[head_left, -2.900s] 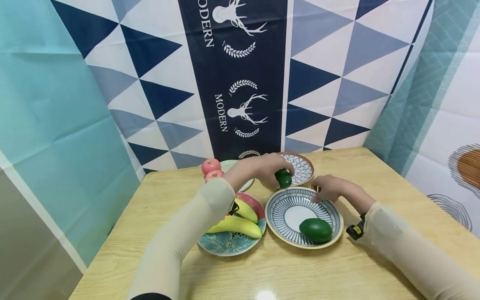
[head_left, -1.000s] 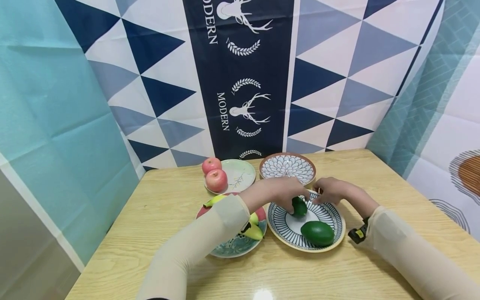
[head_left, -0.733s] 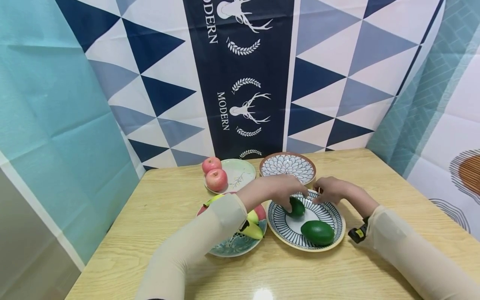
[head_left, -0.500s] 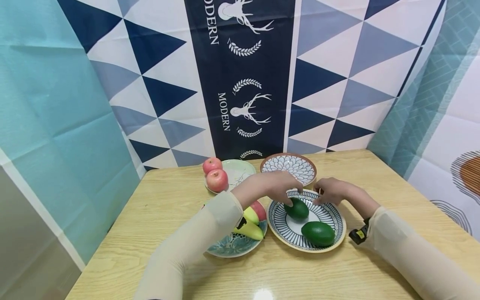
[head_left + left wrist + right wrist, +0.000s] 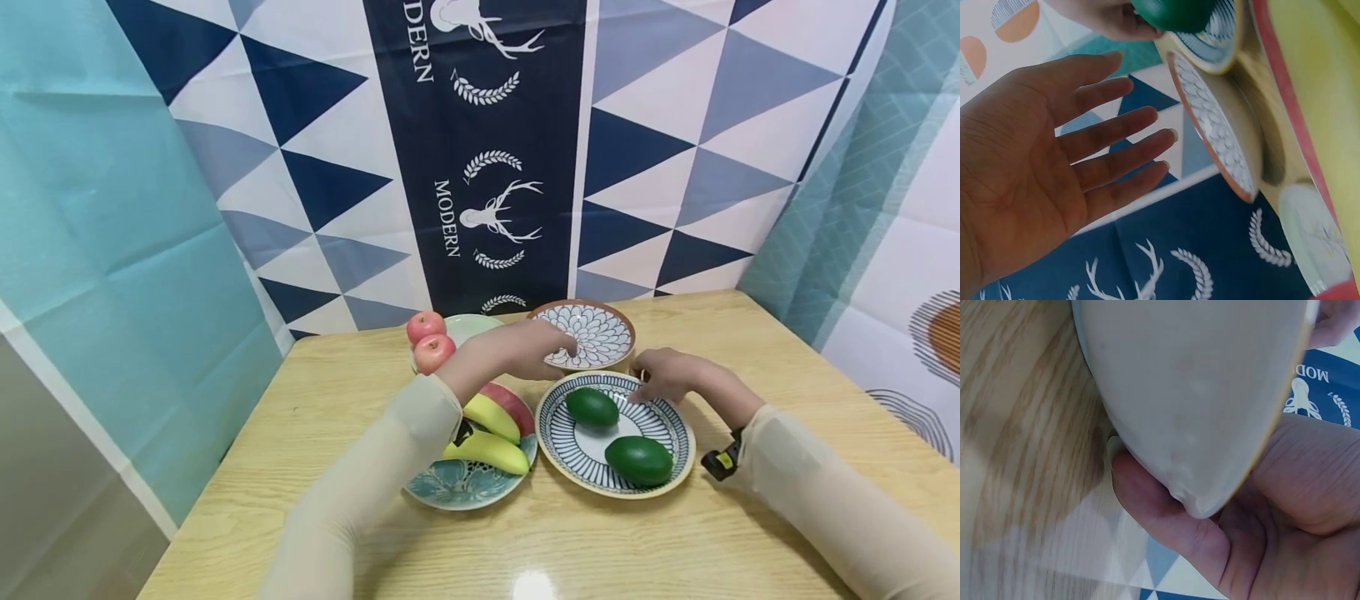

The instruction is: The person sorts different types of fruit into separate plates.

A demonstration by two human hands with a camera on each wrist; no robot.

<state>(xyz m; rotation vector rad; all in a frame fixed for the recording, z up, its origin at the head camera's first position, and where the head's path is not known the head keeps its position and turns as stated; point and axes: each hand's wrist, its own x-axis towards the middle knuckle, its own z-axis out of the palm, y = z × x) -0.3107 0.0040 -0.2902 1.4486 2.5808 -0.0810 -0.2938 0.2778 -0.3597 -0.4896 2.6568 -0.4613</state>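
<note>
Two smooth dark green avocados, the farther avocado and the nearer avocado, lie in a blue-and-white striped plate. My left hand hovers beyond that plate's left edge, in front of the brown-rimmed bowl. In the left wrist view its fingers are spread and hold nothing. My right hand grips the striped plate's far right rim. The right wrist view shows a finger curled under the plate's pale underside, with the rim between it and the rest of the hand.
Yellow bananas lie on a teal and red plate at the left, partly behind my left sleeve. Two red apples, one nearer, sit on a pale green plate at the back. A patterned cloth backdrop rises behind the table.
My left hand brought the second avocado into the striped plate, let it go, and drew back up and leftward. The right hand stays at the plate's rim.
</note>
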